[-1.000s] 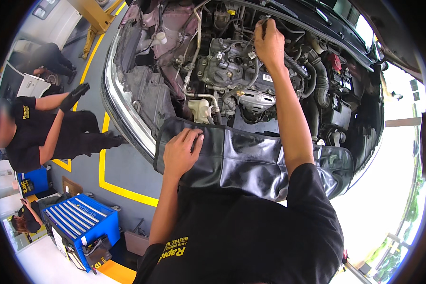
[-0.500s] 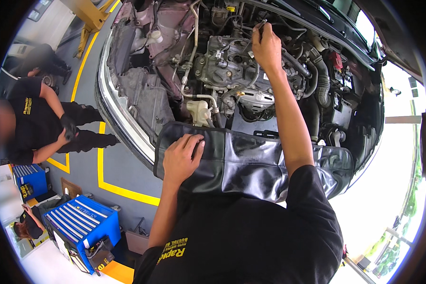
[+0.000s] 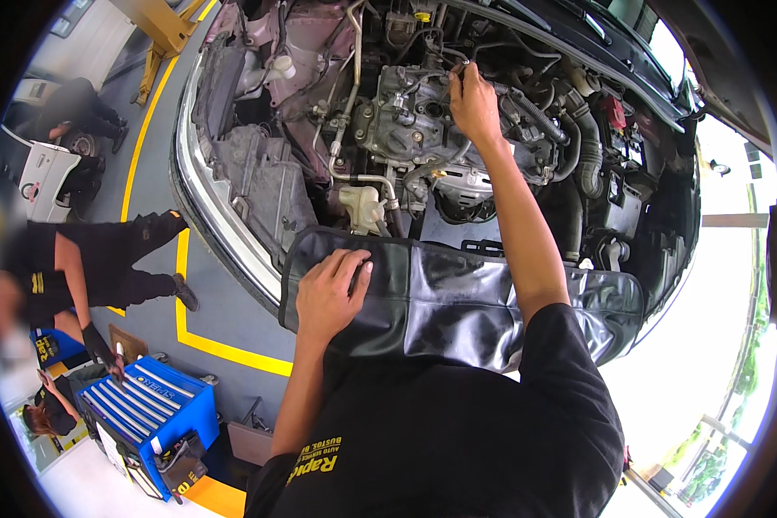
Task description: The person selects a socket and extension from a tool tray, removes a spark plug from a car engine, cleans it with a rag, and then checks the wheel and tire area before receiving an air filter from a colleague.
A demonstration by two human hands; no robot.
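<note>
My right hand (image 3: 475,105) is over the rear part of the engine (image 3: 414,129), its fingers pinched together around something small. Only a dark tip of that piece shows above the fingertips, so its kind cannot be told. A black fender cover (image 3: 457,298) drapes over the front edge of the engine bay. My left hand (image 3: 332,292) lies on the cover's left part, palm down, with its fingers a little bent and nothing held.
A battery (image 3: 622,207) and a ribbed intake hose (image 3: 589,155) fill the bay's right side. Left of the engine is a pale reservoir (image 3: 363,207). Beyond the car, a co-worker (image 3: 86,259) stands beside a blue tool cabinet (image 3: 186,414); another person (image 3: 73,112) crouches farther back.
My right hand has come down and slightly left over the engine, fingers still pinched. My left hand stays put. The co-worker has moved toward the blue cabinet, a gloved hand now at its top.
</note>
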